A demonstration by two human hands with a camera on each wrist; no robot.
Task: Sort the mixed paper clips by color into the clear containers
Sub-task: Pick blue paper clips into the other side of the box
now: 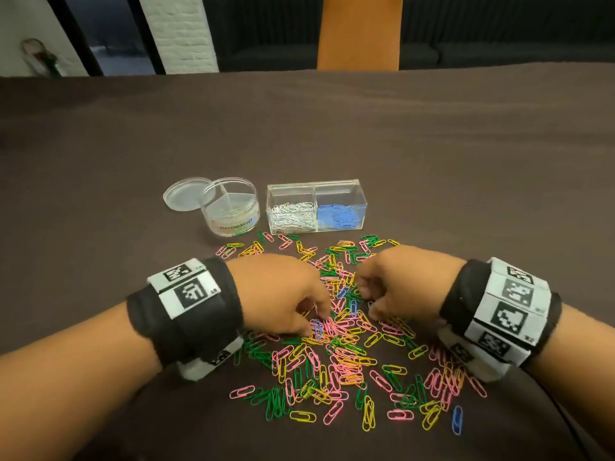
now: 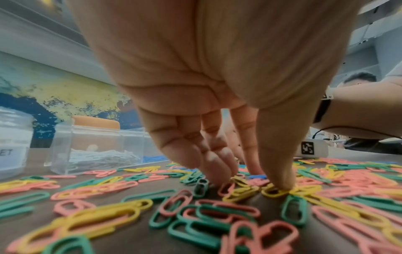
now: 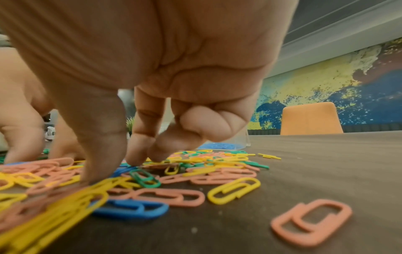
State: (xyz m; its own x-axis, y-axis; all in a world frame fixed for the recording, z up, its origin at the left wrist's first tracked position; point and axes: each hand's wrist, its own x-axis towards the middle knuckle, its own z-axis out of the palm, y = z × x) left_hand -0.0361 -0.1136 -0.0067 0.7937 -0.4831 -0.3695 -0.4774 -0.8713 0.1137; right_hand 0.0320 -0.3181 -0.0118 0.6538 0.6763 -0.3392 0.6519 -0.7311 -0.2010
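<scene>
Nearest to the person, a lone blue clip [image 1: 457, 420] lay on the dark counter [image 1: 133, 144], its long axis running almost straight away from the body. Around it the loose paper clips [image 1: 346, 357] were spread flat in pink, yellow and green, with a few blue ones, and they pointed in every direction with no common axis.

Over the middle of this heap both hands were lowered, palms down. The left hand [image 1: 283, 294] had its fingers reaching down and only lightly bent; in the left wrist view the thumb tip [image 2: 280, 182] pressed on a yellow clip [image 2: 274, 192] and the fingertips [image 2: 217, 171] touched the clips beside it, so the hand was apart and gripped nothing. The right hand [image 1: 396, 281] had its two outer fingers curled into the palm, while its thumb [image 3: 97, 154] and two other fingertips [image 3: 135, 158] came down onto the clips with a gap between them. I cannot tell if any clip was pinched there.

Beyond the heap stood a clear rectangular box [image 1: 316, 207], its long side across the view, with white clips [image 1: 291, 217] in the left compartment and blue clips [image 1: 337, 216] in the right. Just to its left stood a round clear container [image 1: 229, 207] with inner dividers, and its lid [image 1: 183, 194] lay beside it.
</scene>
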